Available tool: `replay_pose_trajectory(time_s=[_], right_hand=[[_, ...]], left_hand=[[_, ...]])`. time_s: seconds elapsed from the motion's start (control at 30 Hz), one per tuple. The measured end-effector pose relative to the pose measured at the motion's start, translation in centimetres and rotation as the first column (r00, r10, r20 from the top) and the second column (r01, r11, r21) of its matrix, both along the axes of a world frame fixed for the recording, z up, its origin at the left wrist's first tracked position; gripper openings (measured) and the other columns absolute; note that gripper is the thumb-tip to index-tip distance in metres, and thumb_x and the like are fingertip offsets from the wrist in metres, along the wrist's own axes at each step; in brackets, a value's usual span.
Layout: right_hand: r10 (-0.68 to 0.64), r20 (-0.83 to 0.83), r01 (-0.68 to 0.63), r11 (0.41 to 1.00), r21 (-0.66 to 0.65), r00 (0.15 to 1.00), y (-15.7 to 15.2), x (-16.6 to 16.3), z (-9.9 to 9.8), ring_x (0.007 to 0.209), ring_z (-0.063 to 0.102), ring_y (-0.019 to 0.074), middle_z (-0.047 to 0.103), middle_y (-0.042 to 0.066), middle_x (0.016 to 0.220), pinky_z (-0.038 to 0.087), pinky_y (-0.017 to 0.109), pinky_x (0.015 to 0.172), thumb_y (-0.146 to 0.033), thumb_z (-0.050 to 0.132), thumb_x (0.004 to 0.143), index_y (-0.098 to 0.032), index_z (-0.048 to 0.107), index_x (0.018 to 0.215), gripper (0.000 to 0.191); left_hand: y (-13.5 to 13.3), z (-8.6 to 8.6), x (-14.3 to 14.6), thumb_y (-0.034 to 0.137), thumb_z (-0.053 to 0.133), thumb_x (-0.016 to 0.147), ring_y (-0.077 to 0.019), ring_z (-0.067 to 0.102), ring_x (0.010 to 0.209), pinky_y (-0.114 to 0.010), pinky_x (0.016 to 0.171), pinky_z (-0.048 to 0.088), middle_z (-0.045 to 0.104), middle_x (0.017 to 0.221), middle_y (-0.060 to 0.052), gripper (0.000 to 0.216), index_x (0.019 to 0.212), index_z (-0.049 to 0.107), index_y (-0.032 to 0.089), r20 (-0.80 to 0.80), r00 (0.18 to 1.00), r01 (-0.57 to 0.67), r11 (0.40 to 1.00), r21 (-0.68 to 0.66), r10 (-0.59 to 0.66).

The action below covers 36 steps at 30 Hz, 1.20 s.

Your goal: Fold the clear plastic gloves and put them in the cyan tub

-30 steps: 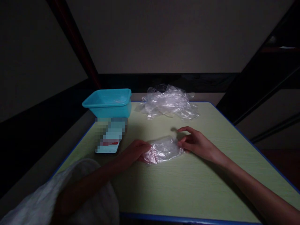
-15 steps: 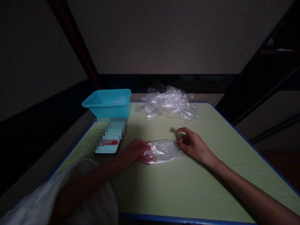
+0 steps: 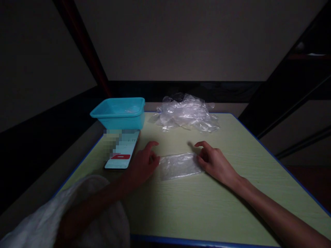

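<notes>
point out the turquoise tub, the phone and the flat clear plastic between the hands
Turquoise tub (image 3: pixel 121 122), head view, on its front wall
Phone (image 3: pixel 125 148), head view, on its lit screen
Flat clear plastic (image 3: pixel 180 167), head view, middle of its upper face

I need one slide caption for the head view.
Left hand and right hand at opposite ends of a flat clear plastic piece on a table.
</notes>
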State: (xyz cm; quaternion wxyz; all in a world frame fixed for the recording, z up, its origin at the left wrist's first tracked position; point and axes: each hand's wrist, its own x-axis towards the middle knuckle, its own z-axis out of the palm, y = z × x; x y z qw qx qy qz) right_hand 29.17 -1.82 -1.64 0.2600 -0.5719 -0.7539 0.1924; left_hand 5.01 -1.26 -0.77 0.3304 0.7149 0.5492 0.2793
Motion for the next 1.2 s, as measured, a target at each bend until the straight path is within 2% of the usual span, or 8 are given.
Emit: replay_pose_trajectory(time_s=[0.03, 0.1, 0.17, 0.27, 0.4, 0.57, 1.0, 1.2], right_hand=[[-0.011, 0.043, 0.01, 0.999, 0.033, 0.999, -0.1, 0.0, 0.1, 0.051, 0.053, 0.016, 0.058, 0.0, 0.06, 0.038, 0.027, 0.05, -0.018, 0.043, 0.074, -0.014, 0.051, 0.105, 0.032], [0.009, 0.119, -0.022, 0.993, 0.116, 0.993, -0.6, -0.2, 0.5, 0.061, 0.058, 0.019, 0.061, 0.005, 0.07, 0.044, 0.031, 0.057, -0.018, 0.042, 0.077, -0.013, 0.054, 0.104, 0.03], [0.108, 0.178, -0.14, 0.974, 0.177, 0.978, -1.2, -0.6, 0.8, 0.077, 0.061, 0.022, 0.063, 0.012, 0.086, 0.05, 0.036, 0.069, -0.018, 0.038, 0.082, -0.011, 0.056, 0.106, 0.031], [0.273, 0.269, -0.327, 0.927, 0.182, 0.924, -2.2, -1.6, 0.7, 0.109, 0.054, 0.0256, 0.057, 0.019, 0.117, 0.046, 0.043, 0.091, -0.016, 0.034, 0.086, -0.005, 0.05, 0.121, 0.04], [0.318, 0.421, -0.397, 0.911, 0.111, 0.849, -2.9, -2.6, -0.4, 0.134, 0.028, 0.0289, 0.031, 0.023, 0.143, 0.031, 0.048, 0.106, -0.021, 0.037, 0.088, 0.002, 0.035, 0.135, 0.052], [0.278, 0.479, -0.355, 0.932, 0.074, 0.832, -3.0, -2.5, -1.7, 0.136, 0.018, 0.0259, 0.023, 0.021, 0.146, 0.027, 0.044, 0.109, -0.028, 0.035, 0.09, 0.0, 0.031, 0.138, 0.055], [0.253, 0.504, -0.327, 0.943, 0.061, 0.826, -3.0, -2.3, -2.4, 0.136, 0.016, 0.03, 0.021, 0.02, 0.147, 0.024, 0.051, 0.108, -0.041, 0.028, 0.094, -0.005, 0.028, 0.141, 0.059], [0.245, 0.527, -0.328, 0.942, 0.068, 0.814, -3.0, -2.3, -2.3, 0.136, 0.015, 0.0324, 0.022, 0.019, 0.147, 0.024, 0.054, 0.106, -0.044, 0.028, 0.094, -0.009, 0.029, 0.141, 0.059]], left_hand=[[-0.1, -0.3, -0.1, 0.016, 0.047, 0.076, -0.012, 0.052, 0.049, -0.023, 0.049, 0.042, 0.052, 0.06, 0.005, 0.03, 0.106, 0.047, 0.016, -0.07, 0.998, 0.006, 0.99, 0.142, 0.004], [-0.6, -0.8, 0.0, 0.015, 0.047, 0.076, -0.0149, 0.055, 0.063, -0.027, 0.059, 0.046, 0.055, 0.071, 0.001, 0.024, 0.099, 0.051, 0.017, -0.155, 0.988, 0.079, 0.921, 0.383, -0.02], [-1.3, -1.3, 0.2, 0.015, 0.044, 0.08, -0.0183, 0.058, 0.082, -0.032, 0.072, 0.049, 0.058, 0.088, -0.006, 0.022, 0.101, 0.052, 0.016, -0.212, 0.967, 0.23, 0.829, 0.509, -0.138], [-2.4, -1.9, 0.8, 0.016, 0.044, 0.084, -0.0223, 0.052, 0.11, -0.036, 0.091, 0.046, 0.054, 0.118, -0.014, 0.035, 0.119, 0.044, 0.014, -0.327, 0.891, 0.448, 0.729, 0.518, -0.315], [-3.1, -2.4, 1.2, 0.024, 0.046, 0.087, -0.0268, 0.029, 0.133, -0.042, 0.105, 0.034, 0.033, 0.142, -0.021, 0.059, 0.138, 0.02, 0.01, -0.462, 0.788, 0.599, 0.682, 0.42, -0.408], [-2.9, -2.9, 1.1, 0.036, 0.047, 0.088, -0.0297, 0.014, 0.138, -0.047, 0.109, 0.025, 0.02, 0.148, -0.023, 0.073, 0.142, 0.008, 0.008, -0.551, 0.706, 0.671, 0.67, 0.318, -0.445], [-2.7, -2.7, 1.1, 0.047, 0.051, 0.084, -0.0363, 0.009, 0.137, -0.055, 0.107, 0.023, 0.021, 0.148, -0.022, 0.074, 0.14, 0.024, 0.007, -0.585, 0.679, 0.667, 0.705, 0.241, -0.443], [-2.7, -2.3, 1.2, 0.049, 0.054, 0.082, -0.0404, 0.006, 0.136, -0.058, 0.105, 0.022, 0.019, 0.149, -0.02, 0.076, 0.14, 0.025, 0.008, -0.647, 0.632, 0.66, 0.733, 0.163, -0.425]])
